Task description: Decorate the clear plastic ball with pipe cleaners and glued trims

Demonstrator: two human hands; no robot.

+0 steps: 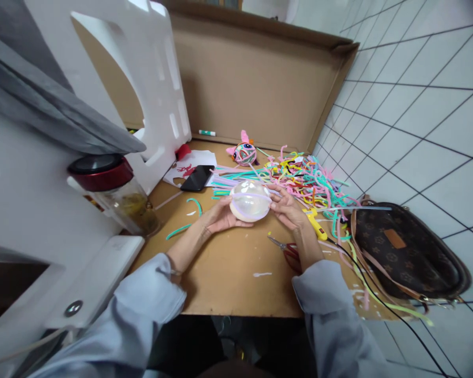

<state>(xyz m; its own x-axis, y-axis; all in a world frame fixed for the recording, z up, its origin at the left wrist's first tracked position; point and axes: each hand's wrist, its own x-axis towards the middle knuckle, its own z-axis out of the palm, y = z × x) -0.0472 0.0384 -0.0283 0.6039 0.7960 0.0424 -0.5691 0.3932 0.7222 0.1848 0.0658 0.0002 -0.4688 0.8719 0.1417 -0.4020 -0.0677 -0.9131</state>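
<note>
Held up over the table is a clear plastic ball (249,209) with a lilac pipe cleaner (252,196) running across its upper part. My left hand (220,216) cups it from the left and below, fingers closed round its side. On the other side my right hand (287,209) grips its right edge, where the pipe cleaner reaches the fingers. Red-handled scissors (290,255) lie by my right wrist, partly hidden by it. A yellow glue gun (316,224) rests just right of that hand.
Behind the ball lie a phone (197,178), a finished-looking decorated ball (245,153) and a heap of pipe cleaners (311,181). A brown handbag (412,252) stands right. A red-lidded jar (132,207) is left. Cardboard (256,84) walls the back; a glue-gun cord (378,296) trails right.
</note>
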